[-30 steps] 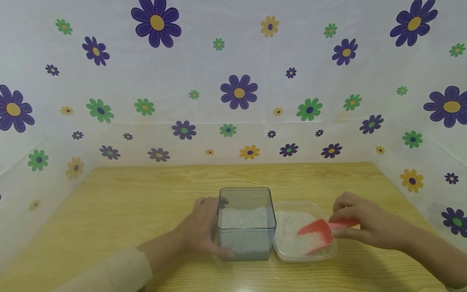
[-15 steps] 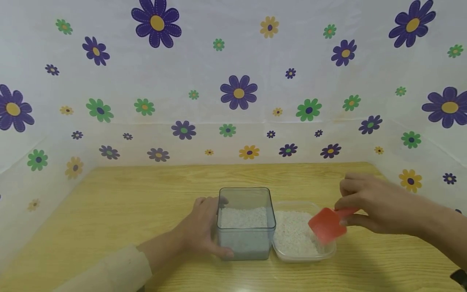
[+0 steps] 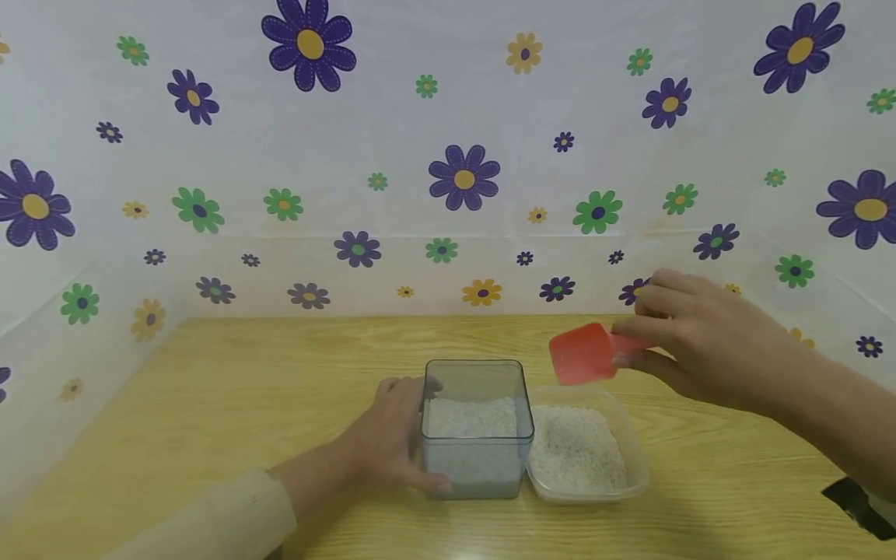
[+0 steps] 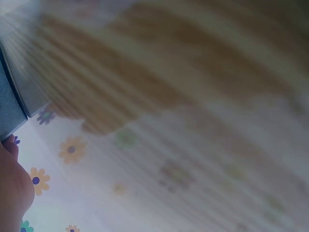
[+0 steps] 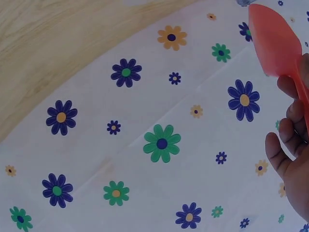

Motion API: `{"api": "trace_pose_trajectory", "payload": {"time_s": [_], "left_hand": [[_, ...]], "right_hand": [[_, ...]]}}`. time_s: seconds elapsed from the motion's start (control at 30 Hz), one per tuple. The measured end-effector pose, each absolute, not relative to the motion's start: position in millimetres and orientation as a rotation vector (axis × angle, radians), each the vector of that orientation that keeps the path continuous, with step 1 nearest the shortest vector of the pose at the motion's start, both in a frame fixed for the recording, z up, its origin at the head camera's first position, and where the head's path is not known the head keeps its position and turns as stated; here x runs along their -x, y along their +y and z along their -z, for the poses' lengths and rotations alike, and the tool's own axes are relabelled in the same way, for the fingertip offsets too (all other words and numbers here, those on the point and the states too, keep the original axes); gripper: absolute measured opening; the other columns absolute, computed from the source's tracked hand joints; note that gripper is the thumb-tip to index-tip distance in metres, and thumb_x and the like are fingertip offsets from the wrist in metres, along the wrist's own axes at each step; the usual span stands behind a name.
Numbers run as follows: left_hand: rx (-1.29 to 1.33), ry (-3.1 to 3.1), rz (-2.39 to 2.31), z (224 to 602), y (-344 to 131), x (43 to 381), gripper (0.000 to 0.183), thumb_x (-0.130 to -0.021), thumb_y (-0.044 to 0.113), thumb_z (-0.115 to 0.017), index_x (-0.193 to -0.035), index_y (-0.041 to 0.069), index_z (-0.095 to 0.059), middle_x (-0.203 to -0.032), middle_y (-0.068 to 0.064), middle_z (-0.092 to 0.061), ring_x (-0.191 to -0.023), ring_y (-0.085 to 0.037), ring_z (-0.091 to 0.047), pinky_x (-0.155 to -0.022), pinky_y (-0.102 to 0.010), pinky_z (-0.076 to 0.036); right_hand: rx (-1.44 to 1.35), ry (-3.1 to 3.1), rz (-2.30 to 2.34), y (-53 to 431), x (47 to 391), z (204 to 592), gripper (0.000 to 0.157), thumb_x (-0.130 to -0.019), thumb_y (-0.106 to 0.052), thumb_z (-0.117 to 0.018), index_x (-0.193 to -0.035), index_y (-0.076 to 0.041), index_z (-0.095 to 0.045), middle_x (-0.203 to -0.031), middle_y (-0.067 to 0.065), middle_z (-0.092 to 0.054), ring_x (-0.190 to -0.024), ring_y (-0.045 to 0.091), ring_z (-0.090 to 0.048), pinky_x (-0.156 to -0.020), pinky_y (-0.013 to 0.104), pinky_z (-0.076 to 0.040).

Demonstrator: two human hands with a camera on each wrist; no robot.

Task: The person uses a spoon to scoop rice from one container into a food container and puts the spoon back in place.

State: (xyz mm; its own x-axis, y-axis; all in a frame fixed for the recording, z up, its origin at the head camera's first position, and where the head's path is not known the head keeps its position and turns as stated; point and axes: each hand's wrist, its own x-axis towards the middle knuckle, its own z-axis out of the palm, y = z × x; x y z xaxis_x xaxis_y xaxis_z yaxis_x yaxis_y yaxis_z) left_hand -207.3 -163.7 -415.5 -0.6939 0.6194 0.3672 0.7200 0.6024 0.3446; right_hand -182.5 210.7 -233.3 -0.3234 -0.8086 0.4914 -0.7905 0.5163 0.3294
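My left hand (image 3: 388, 439) grips the left side of a smoky clear square container (image 3: 478, 467), thumb at the front and fingers round the back corner. White rice-like grains (image 3: 472, 418) fill it partway. Higher up on the right, my right hand (image 3: 707, 334) pinches the handle of a red scoop (image 3: 582, 355), which is raised above the far edge of a shallow clear plastic tub (image 3: 635, 467). That tub holds more of the white grains (image 3: 577, 451). The right wrist view shows the red scoop (image 5: 275, 41) from outside, so its inside is hidden.
Both containers stand side by side, close together, on a wood-grain table (image 3: 280, 389). A white sheet with printed flowers (image 3: 392, 132) hangs behind the table and along both sides. A dark band (image 3: 861, 505) shows by the right wrist.
My right hand has lifted the scoop out of the grains in the tub, up and slightly left, turning it on the way. My left hand stays on the square container.
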Motion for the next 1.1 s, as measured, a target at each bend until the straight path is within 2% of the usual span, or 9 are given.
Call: {"api": "trace_pose_trajectory", "payload": {"time_s": [0.13,0.17,0.27,0.37,0.57,0.67,0.8,0.97,1.1], "left_hand": [[1.106,-2.622,0.699,415,-164,207,0.115,-0.063,0.087,-0.067,-0.14,0.005,-0.039,-0.13,-0.006,-0.055,-0.118,-0.017,-0.05,-0.103,-0.043,-0.027],[1.107,-2.624,0.697,415,-164,207,0.115,-0.063,0.087,-0.067,-0.14,0.005,-0.039,-0.13,-0.007,-0.055,-0.117,-0.017,-0.05,-0.103,-0.044,-0.027],[1.109,-2.63,0.711,414,-164,207,0.117,-0.063,0.087,-0.066,-0.14,0.003,-0.04,-0.13,-0.007,-0.055,-0.117,-0.018,-0.05,-0.103,-0.045,-0.027],[1.106,-2.643,0.725,414,-165,207,0.117,-0.063,0.087,-0.066,-0.14,0.003,-0.04,-0.129,-0.006,-0.055,-0.117,-0.017,-0.05,-0.103,-0.044,-0.027],[1.105,-2.639,0.709,414,-163,208,0.117,-0.062,0.088,-0.066,-0.139,0.004,-0.04,-0.129,-0.005,-0.055,-0.117,-0.016,-0.05,-0.102,-0.043,-0.029],[1.119,-2.632,0.713,414,-163,207,0.117,-0.062,0.086,-0.067,-0.139,0.003,-0.04,-0.13,-0.007,-0.055,-0.118,-0.018,-0.05,-0.101,-0.043,-0.029],[1.112,-2.648,0.699,413,-162,207,0.116,-0.063,0.085,-0.069,-0.14,0.003,-0.039,-0.131,-0.007,-0.054,-0.119,-0.018,-0.05,-0.102,-0.043,-0.03],[1.105,-2.651,0.703,414,-161,206,0.117,-0.063,0.088,-0.066,-0.141,0.005,-0.038,-0.13,-0.004,-0.055,-0.119,-0.016,-0.05,-0.102,-0.042,-0.029],[1.114,-2.631,0.715,414,-161,206,0.116,-0.062,0.088,-0.066,-0.14,0.006,-0.038,-0.128,-0.003,-0.055,-0.117,-0.015,-0.05,-0.102,-0.042,-0.029]], "right_hand": [[-1.32,-2.075,-0.04,189,186,227,0.059,-0.105,-0.052,-0.035,-0.091,-0.013,-0.076,-0.073,-0.004,-0.055,-0.073,0.012,-0.044,-0.062,0.028,-0.04],[-1.333,-2.07,-0.056,183,187,227,0.051,-0.104,-0.049,-0.044,-0.091,-0.013,-0.077,-0.074,-0.004,-0.055,-0.073,0.012,-0.044,-0.063,0.028,-0.04],[-1.369,-2.111,-0.088,163,189,230,0.028,-0.095,-0.039,-0.067,-0.091,-0.014,-0.076,-0.076,-0.004,-0.055,-0.076,0.011,-0.044,-0.064,0.027,-0.04],[-1.391,-2.242,-0.055,142,192,237,0.017,-0.085,-0.032,-0.079,-0.09,-0.016,-0.076,-0.08,-0.005,-0.053,-0.079,0.011,-0.044,-0.067,0.026,-0.042],[-1.391,-2.503,0.202,99,199,259,0.021,-0.088,-0.037,-0.076,-0.093,-0.017,-0.077,-0.084,-0.003,-0.055,-0.082,0.015,-0.047,-0.074,0.028,-0.046],[-1.371,-2.596,0.363,78,202,275,0.017,-0.09,-0.029,-0.074,-0.1,-0.016,-0.077,-0.093,0.0,-0.063,-0.087,0.018,-0.052,-0.081,0.031,-0.05],[-1.353,-2.61,0.502,60,202,296,0.016,-0.088,-0.019,-0.076,-0.103,-0.014,-0.076,-0.101,0.001,-0.067,-0.09,0.018,-0.052,-0.084,0.032,-0.049],[-1.352,-2.631,0.36,60,204,309,0.007,-0.09,-0.021,-0.073,-0.094,-0.016,-0.076,-0.091,-0.003,-0.062,-0.083,0.016,-0.044,-0.075,0.029,-0.039],[-1.356,-2.637,0.185,64,209,314,0.012,-0.092,-0.026,-0.07,-0.086,-0.017,-0.074,-0.084,-0.006,-0.056,-0.08,0.014,-0.039,-0.071,0.03,-0.031]]}}
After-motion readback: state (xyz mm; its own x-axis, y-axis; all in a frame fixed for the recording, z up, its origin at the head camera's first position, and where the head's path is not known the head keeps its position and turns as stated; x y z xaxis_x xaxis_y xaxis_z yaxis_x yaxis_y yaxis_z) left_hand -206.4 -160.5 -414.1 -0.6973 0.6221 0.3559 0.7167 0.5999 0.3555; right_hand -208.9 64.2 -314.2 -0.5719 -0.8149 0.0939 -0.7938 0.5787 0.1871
